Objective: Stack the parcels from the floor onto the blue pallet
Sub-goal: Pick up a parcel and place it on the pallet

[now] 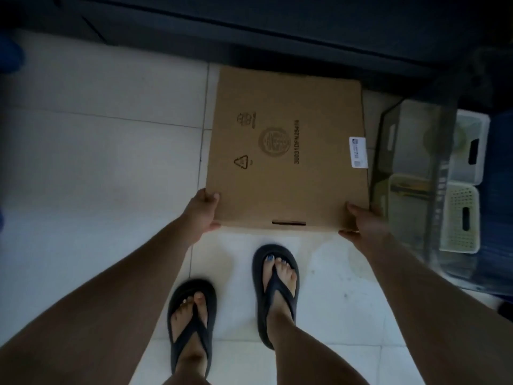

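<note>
A flat brown cardboard parcel (288, 151) with printed symbols and a white label on its right edge is held level in front of me, above the white tiled floor. My left hand (202, 212) grips its near left corner, thumb on top. My right hand (363, 220) grips its near right corner. No blue pallet is clearly visible; a blurred blue shape (11, 56) shows at the far left edge.
A clear plastic bin (410, 173) holding white and pale-green perforated baskets (460, 218) stands to the right of the parcel. Dark furniture (277, 29) runs along the far side. My feet in black sandals (274, 284) stand on the tiles below.
</note>
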Demonstrator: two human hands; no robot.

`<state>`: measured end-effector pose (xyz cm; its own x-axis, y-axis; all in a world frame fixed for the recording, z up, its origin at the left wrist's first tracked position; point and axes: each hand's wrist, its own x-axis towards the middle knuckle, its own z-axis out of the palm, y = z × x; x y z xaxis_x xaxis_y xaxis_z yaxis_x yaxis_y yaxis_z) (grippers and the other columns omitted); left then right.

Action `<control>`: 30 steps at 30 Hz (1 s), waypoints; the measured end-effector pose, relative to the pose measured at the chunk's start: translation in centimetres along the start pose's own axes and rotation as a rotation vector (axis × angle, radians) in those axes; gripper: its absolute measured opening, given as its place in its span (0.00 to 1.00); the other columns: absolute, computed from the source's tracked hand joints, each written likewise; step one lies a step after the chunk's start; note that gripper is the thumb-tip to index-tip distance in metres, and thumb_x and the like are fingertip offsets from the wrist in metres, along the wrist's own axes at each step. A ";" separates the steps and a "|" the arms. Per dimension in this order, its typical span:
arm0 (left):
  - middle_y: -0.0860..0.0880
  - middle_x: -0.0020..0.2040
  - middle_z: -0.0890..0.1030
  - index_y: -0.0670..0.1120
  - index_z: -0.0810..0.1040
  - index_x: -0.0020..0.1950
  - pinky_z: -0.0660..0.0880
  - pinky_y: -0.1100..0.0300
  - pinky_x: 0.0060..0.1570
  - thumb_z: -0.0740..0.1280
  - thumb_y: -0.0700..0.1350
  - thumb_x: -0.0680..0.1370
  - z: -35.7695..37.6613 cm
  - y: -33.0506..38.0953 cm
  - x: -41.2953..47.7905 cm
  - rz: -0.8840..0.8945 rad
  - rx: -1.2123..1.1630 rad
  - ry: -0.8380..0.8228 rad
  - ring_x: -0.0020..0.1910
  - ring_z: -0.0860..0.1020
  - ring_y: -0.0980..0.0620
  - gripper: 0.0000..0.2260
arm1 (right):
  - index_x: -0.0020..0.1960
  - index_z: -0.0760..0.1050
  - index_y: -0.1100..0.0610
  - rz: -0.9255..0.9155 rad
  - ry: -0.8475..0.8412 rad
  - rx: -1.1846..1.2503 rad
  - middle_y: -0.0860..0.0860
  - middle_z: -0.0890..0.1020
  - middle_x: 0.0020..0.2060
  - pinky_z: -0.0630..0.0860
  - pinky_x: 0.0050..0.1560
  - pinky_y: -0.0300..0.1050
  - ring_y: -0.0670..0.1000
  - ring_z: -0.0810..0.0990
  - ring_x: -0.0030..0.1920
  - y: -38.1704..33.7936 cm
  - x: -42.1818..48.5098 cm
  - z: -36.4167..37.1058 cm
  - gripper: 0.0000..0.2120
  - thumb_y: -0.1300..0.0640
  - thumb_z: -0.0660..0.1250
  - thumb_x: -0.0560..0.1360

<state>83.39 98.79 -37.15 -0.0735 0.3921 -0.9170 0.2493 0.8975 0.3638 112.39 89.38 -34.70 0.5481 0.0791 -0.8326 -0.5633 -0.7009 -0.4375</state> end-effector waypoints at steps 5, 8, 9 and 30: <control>0.40 0.70 0.68 0.44 0.66 0.69 0.76 0.45 0.54 0.57 0.45 0.81 -5.3 -2.0 -10.6 -0.134 -0.154 0.083 0.65 0.71 0.38 0.17 | 0.67 0.68 0.54 -0.065 -0.066 -0.212 0.53 0.77 0.46 0.73 0.57 0.64 0.53 0.75 0.40 -3.2 -9.0 -0.3 0.21 0.65 0.64 0.75; 0.40 0.70 0.68 0.44 0.65 0.71 0.74 0.40 0.56 0.56 0.47 0.82 -9.4 -1.8 -16.4 -0.187 -0.242 0.118 0.66 0.69 0.36 0.18 | 0.61 0.68 0.54 -0.091 -0.131 -0.327 0.52 0.75 0.44 0.75 0.54 0.61 0.53 0.74 0.41 -6.1 -14.8 1.5 0.17 0.66 0.64 0.75; 0.40 0.69 0.69 0.44 0.65 0.71 0.73 0.40 0.56 0.56 0.47 0.82 -10.8 -1.5 -18.1 -0.181 -0.261 0.121 0.65 0.70 0.36 0.18 | 0.59 0.67 0.53 -0.094 -0.155 -0.354 0.51 0.75 0.44 0.75 0.53 0.60 0.53 0.73 0.42 -7.2 -16.6 2.4 0.16 0.66 0.65 0.75; 0.48 0.55 0.79 0.56 0.71 0.60 0.77 0.51 0.40 0.77 0.48 0.61 -32.3 5.4 -44.6 0.279 -0.986 0.214 0.54 0.78 0.45 0.30 | 0.68 0.67 0.59 -0.324 -0.597 -0.628 0.61 0.77 0.50 0.78 0.44 0.62 0.61 0.77 0.46 -22.2 -50.6 15.0 0.23 0.69 0.64 0.74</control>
<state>56.87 92.70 11.00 -0.3280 0.5522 -0.7665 -0.6068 0.4987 0.6190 87.88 111.57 12.02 0.1126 0.5683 -0.8151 0.0958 -0.8227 -0.5604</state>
